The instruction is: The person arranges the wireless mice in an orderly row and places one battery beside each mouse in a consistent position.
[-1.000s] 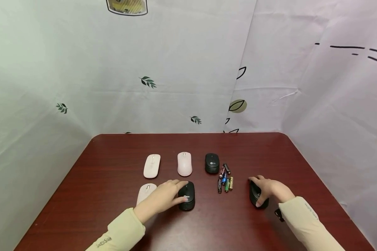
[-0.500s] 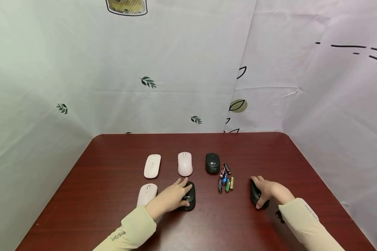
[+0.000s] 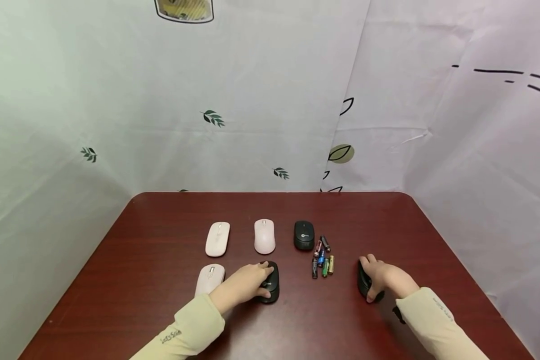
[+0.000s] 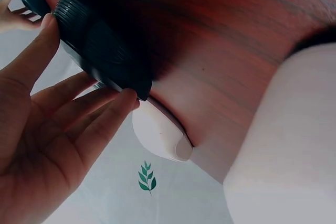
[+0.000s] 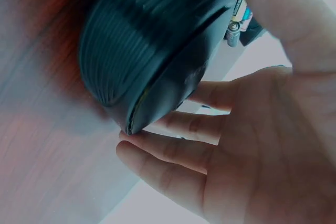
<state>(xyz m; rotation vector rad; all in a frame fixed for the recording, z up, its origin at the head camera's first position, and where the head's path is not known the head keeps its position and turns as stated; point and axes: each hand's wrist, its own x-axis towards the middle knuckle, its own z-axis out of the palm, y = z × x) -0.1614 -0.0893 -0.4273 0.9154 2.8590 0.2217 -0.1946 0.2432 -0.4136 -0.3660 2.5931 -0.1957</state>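
Near the middle of the table, a black computer mouse (image 3: 273,285) sits under my left hand (image 3: 240,286). In the left wrist view, the thumb touches one edge of this mouse (image 4: 100,43) and the fingers bend round the opposite side. Further right, my right hand (image 3: 389,280) holds a second black mouse (image 3: 363,284) on the table. Up close in the right wrist view, the ribbed side of that mouse (image 5: 147,35) shows between thumb and fingers. A white mouse (image 3: 210,279) lies just left of my left hand, partly covered by it.
Behind the hands stand a white mouse (image 3: 218,239), a pale pink mouse (image 3: 264,236) and a third black mouse (image 3: 304,235). Several small batteries (image 3: 322,257) lie in a cluster between the hands. The dark red table (image 3: 162,215) meets a patterned cloth backdrop (image 3: 270,100).
My left hand has shifted right over the black mouse, and its fingers, spread half a second ago, now bend down onto it. The right hand keeps its hold on the other mouse.
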